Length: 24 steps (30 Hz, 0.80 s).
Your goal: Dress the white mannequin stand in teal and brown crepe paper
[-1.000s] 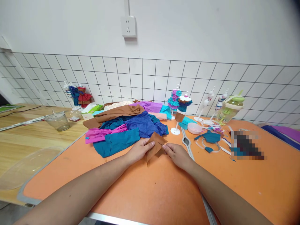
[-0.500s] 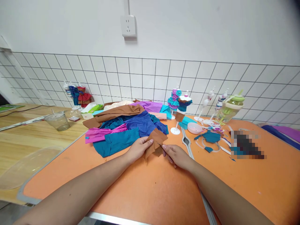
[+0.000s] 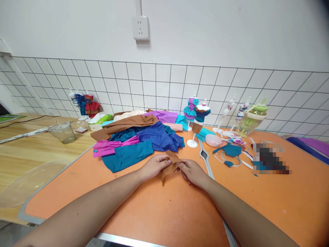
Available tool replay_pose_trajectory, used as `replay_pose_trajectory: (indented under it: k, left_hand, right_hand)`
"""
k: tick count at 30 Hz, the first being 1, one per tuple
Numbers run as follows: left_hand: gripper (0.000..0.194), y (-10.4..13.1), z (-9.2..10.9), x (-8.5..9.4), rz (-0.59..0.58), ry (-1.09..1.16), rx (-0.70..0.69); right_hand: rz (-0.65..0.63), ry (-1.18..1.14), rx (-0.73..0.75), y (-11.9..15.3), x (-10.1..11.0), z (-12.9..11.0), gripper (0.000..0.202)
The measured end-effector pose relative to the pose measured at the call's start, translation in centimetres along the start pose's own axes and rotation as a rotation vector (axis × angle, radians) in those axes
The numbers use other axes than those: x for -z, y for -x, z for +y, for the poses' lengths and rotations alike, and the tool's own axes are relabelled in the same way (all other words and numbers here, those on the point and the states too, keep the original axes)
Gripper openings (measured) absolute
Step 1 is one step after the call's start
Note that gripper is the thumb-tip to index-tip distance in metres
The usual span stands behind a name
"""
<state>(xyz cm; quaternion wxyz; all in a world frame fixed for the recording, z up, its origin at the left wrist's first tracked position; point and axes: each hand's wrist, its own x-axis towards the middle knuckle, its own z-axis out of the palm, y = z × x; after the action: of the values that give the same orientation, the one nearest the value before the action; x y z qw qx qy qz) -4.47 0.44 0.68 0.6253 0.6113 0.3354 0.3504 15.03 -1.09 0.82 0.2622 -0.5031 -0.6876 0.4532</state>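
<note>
Between my hands, just over the orange table [image 3: 144, 212], is a small piece of brown crepe paper [image 3: 168, 170], creased and bent. My left hand [image 3: 154, 167] pinches it from the left, thumb on top. On the other side my right hand [image 3: 194, 174] is closed on its right edge, the fingers curled and partly hidden. Beyond them lies a heap of crepe paper: a blue sheet [image 3: 160, 137], a teal piece [image 3: 133, 156], a gathered pink strip [image 3: 115, 146] and a long brown sheet [image 3: 128, 125].
Small dress stands, one with a teal paper skirt [image 3: 203, 116], rise at the back. A pink bowl [image 3: 213, 140], teal scraps [image 3: 231, 149] and a green-lidded bottle [image 3: 253, 120] occupy the right. A glass cup [image 3: 63, 133] is at left. A metal seam [image 3: 205, 156] crosses the table.
My right hand has come closer to my left and now grips the brown paper's right edge. The paper has tilted and crumpled, with its top edge lower than before.
</note>
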Motion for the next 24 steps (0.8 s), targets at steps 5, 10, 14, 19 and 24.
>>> replay_pose_trajectory:
  k: [5,10,14,19,24]
  left_hand:
    - [0.041,0.0,-0.2,0.0,0.006,0.111,0.011]
    - [0.038,0.0,-0.4,0.3,0.042,0.118,0.016]
    - [0.034,-0.1,-0.7,0.4,0.031,0.047,-0.006]
    - [0.037,-0.1,-0.4,0.3,0.079,-0.008,-0.021]
    - [0.040,-0.2,0.1,0.3,0.204,0.143,0.022]
  right_hand:
    - [0.000,-0.048,-0.020,-0.2,-0.1,0.4,0.041]
    - [-0.023,-0.090,-0.039,-0.3,-0.1,0.7,0.048]
    - [-0.022,-0.120,-0.039,-0.4,-0.2,1.0,0.051]
    - [-0.048,-0.166,-0.077,-0.5,-0.3,1.2,0.055]
    - [-0.059,-0.263,-0.107,-0.3,-0.2,1.0,0.059]
